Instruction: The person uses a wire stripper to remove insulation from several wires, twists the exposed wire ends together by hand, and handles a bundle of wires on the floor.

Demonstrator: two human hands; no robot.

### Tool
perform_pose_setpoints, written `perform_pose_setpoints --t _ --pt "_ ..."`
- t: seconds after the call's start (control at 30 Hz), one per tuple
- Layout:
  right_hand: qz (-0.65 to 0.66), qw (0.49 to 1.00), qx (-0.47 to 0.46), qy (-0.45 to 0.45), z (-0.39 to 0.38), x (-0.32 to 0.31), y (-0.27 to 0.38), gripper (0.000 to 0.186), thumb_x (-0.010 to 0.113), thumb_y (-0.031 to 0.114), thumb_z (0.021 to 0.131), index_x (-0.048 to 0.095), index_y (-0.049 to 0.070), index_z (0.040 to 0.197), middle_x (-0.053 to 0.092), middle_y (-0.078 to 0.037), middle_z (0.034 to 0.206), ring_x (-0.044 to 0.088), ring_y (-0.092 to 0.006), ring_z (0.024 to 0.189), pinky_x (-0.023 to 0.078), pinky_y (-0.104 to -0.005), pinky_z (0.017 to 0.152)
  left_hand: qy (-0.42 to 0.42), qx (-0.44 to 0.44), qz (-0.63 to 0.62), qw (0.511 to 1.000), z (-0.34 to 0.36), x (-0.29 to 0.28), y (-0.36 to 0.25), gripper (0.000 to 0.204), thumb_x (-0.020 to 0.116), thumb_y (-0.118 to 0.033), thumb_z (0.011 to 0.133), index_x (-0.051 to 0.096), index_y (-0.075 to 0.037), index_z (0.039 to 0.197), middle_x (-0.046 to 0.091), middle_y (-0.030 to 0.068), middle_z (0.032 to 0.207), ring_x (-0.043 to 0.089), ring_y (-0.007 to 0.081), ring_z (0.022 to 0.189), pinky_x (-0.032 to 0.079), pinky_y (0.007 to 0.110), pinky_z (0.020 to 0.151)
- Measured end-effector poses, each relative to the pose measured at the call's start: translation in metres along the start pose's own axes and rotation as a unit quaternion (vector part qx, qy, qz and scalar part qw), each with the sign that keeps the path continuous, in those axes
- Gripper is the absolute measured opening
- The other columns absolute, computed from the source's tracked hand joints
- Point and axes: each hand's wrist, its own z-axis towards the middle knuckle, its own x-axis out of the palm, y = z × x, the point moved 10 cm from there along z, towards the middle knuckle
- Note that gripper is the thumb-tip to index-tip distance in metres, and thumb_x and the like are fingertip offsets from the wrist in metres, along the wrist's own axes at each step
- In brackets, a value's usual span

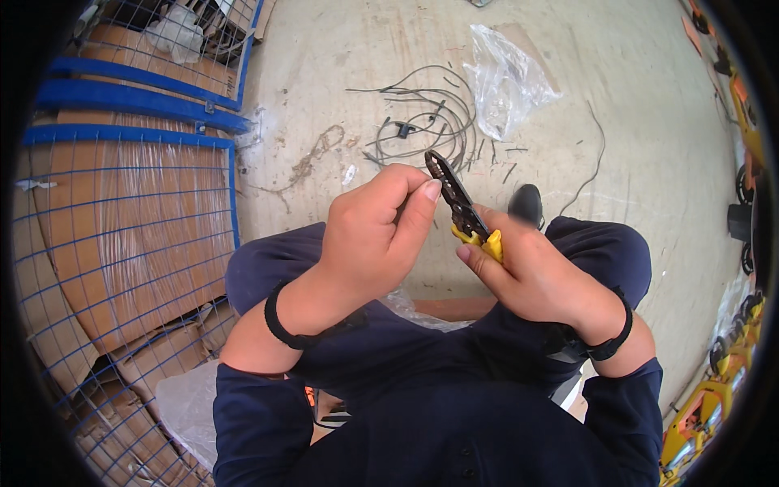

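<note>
My right hand (527, 264) is closed round the yellow handles of a pair of wire strippers (456, 195) with dark, notched jaws. The tool tilts up and to the left, over the floor between my knees. Beside its jaws my left hand (377, 227) is closed, thumb and forefinger pinched together close to the notches. Whatever lies in that pinch is too small or hidden to make out. On the floor beyond the tool lies a loose coil of thin dark cable (466, 105), with a small black piece (404, 130) among its loops and several short cut bits around it.
Clear plastic sheeting (495, 89) lies on the floor past the coil. To the left stands a blue wire cage (234, 187) with cardboard (138, 243) inside. A single thin wire (599, 154) curves along the floor at right. Yellow machines (706, 414) line the right edge.
</note>
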Motion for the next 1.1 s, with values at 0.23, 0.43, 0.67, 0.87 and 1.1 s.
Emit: perform_pose_setpoints --t 0.23,0.43,0.67,0.87,1.1 --pt "0.028 0.999 -0.016 -0.025 -0.002 -0.019 0.000 0.041 0.053 0.014 0.094 0.047 -0.007 0.129 0.059 -0.029 0.111 0.059 -0.0417 0.102 0.047 -0.0400 0.085 0.005 -0.021 -0.017 1.000 0.001 -0.001 -0.001 0.012 0.056 -0.011 0.095 0.060 -0.001 0.090 0.051 0.0009 0.060 0.044 0.0067 0.051 0.037 0.023 0.049" --pt "0.166 0.976 0.099 -0.098 -0.068 -0.094 -0.020 0.038 0.057 0.022 0.095 0.055 -0.006 0.121 0.060 -0.005 0.080 0.056 -0.0118 0.071 0.046 -0.0253 0.067 0.025 -0.052 -0.194 0.979 0.009 -0.006 0.001 0.016 0.052 -0.015 0.099 0.057 0.000 0.096 0.050 -0.0029 0.064 0.039 0.0016 0.053 0.033 0.019 0.050" --pt "0.085 0.927 0.190 -0.312 -0.078 -0.209 -0.220 0.065 0.038 0.059 0.096 0.060 -0.001 0.110 0.055 -0.003 0.070 0.053 -0.0122 0.060 0.042 -0.0249 0.053 0.046 -0.013 -0.210 0.977 0.006 -0.010 -0.007 0.017 0.051 -0.015 0.100 0.056 0.001 0.099 0.052 -0.0006 0.068 0.039 0.0012 0.053 0.033 0.018 0.050" --pt "-0.080 0.887 0.384 -0.244 -0.047 -0.137 -0.538 0.074 0.035 0.064 0.094 0.059 -0.005 0.104 0.065 -0.026 0.084 0.067 -0.0344 0.078 0.051 -0.0438 0.069 0.064 0.051 -0.156 0.984 0.014 0.002 -0.012 0.014 0.051 -0.010 0.099 0.056 0.003 0.100 0.055 0.0019 0.070 0.045 0.0027 0.055 0.037 0.019 0.051" --pt "-0.099 0.813 0.469 -0.330 -0.050 -0.056 -0.619 0.066 0.060 0.051 0.086 0.053 -0.011 0.108 0.062 -0.034 0.104 0.060 -0.0455 0.104 0.047 -0.0477 0.088 0.092 -0.007 -0.124 0.988 0.022 0.015 0.002 0.013 0.052 -0.007 0.098 0.056 0.005 0.100 0.057 0.0047 0.072 0.050 0.0054 0.058 0.039 0.020 0.053"
